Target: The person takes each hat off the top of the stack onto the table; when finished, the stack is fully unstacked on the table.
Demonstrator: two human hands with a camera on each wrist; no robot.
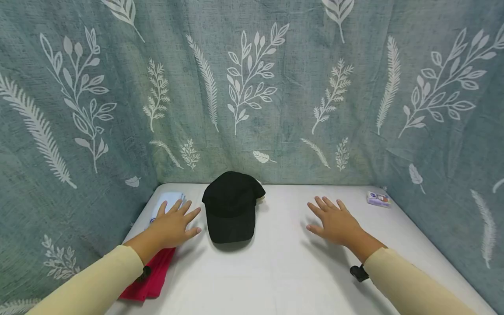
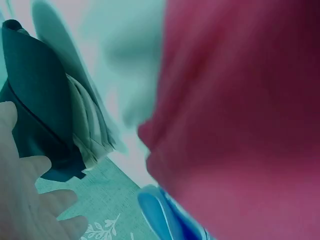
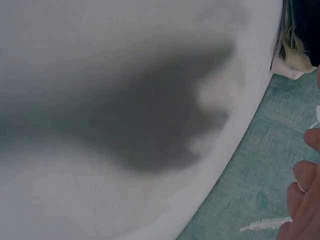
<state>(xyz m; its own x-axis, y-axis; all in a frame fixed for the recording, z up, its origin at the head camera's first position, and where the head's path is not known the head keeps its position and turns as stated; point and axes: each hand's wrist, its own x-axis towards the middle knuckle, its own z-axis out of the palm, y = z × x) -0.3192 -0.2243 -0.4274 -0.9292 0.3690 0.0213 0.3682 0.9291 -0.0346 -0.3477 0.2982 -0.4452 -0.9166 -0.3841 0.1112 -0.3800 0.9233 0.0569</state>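
A black baseball cap point(image 1: 232, 205) stands on the white table, its brim toward me, left of the middle. Behind it sits something beige and folded point(image 2: 90, 120), mostly hidden in the head view. My left hand point(image 1: 173, 225) hovers with spread fingers between the cap and a light blue folded item point(image 1: 170, 200), holding nothing. Under the left wrist lies a red cloth point(image 1: 153, 275), which fills much of the left wrist view. Fingers spread and grasping nothing, my right hand point(image 1: 334, 221) hangs over the table's right half and casts a shadow there.
A small white and purple packet point(image 1: 379, 199) lies near the table's back right corner. Blue-green curtains point(image 1: 275, 109) with white leaf prints enclose the table point(image 1: 283, 271) at the back and both sides.
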